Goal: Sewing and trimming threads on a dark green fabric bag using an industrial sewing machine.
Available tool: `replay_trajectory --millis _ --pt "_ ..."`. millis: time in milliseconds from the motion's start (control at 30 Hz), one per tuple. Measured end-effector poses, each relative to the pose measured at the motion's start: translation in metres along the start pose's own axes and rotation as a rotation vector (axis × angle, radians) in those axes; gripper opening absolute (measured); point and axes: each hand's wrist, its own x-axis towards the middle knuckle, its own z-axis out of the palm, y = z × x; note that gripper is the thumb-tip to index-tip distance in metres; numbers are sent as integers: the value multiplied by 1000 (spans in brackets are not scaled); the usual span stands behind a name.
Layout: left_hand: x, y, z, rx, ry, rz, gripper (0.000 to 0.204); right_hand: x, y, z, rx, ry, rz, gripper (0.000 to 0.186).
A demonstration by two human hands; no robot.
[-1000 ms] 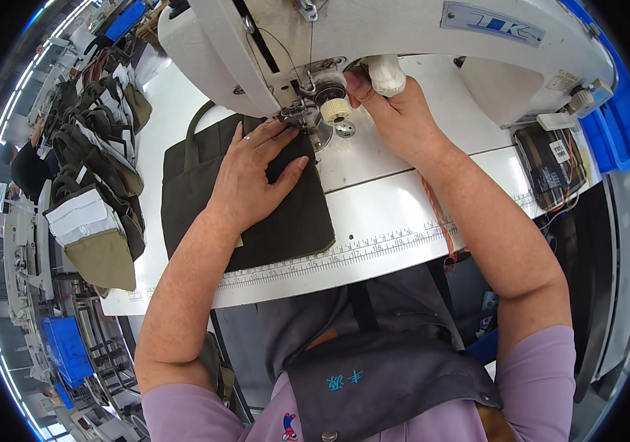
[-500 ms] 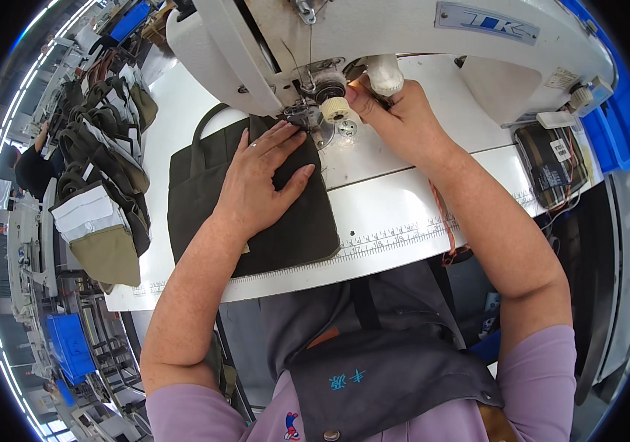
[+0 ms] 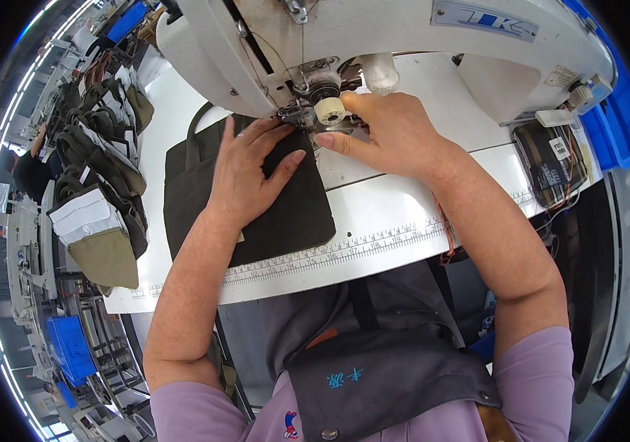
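A dark fabric bag (image 3: 300,214) with a loop handle (image 3: 192,136) lies flat on the white sewing table, its upper right edge by the needle area of a white sewing machine (image 3: 374,33). My left hand (image 3: 245,177) rests flat on it, fingers stretched toward the needle area and thumb spread. Beside the machine's cream knob (image 3: 330,110) is my right hand (image 3: 400,136). Its thumb points left below the knob, apart from the index finger, near small metal parts. The other fingertips are partly hidden, and I see nothing held there.
Several dark and olive bag pieces (image 3: 101,221) with white sheets hang over the table's left side. A printed ruler (image 3: 315,258) runs along the front edge. At the right sit a dark wrapped bundle (image 3: 547,166) with wires and a blue bin (image 3: 617,132). Another person (image 3: 31,169) is at far left.
My right hand has come forward and left from behind the knob, its thumb now lower, near the bag's edge. The left hand and bag have stayed nearly in place; the view has shifted slightly.
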Motion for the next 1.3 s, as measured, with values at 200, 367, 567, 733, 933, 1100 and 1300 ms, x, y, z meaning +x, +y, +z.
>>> replay_trajectory --millis 200,367,567,733,933,1100,1300 --pt "1 32 -4 87 128 177 36 -2 11 10 -72 82 -148 26" --pt "10 58 -2 -3 -140 -225 34 -4 12 13 -2 98 -223 18" --pt "9 24 -9 -441 -227 -341 15 -5 8 16 -1 98 -238 12" --pt "-2 14 -10 -816 -163 -439 6 -6 3 17 33 140 -318 11" --pt "-9 25 -5 -705 -138 -423 5 -5 -4 23 -230 193 -429 6" --pt "-12 31 -2 -589 -10 -326 6 -7 -8 17 -288 198 -449 7" --pt "-12 39 -2 -419 -16 -193 7 -7 -8 17 -291 154 -426 8"
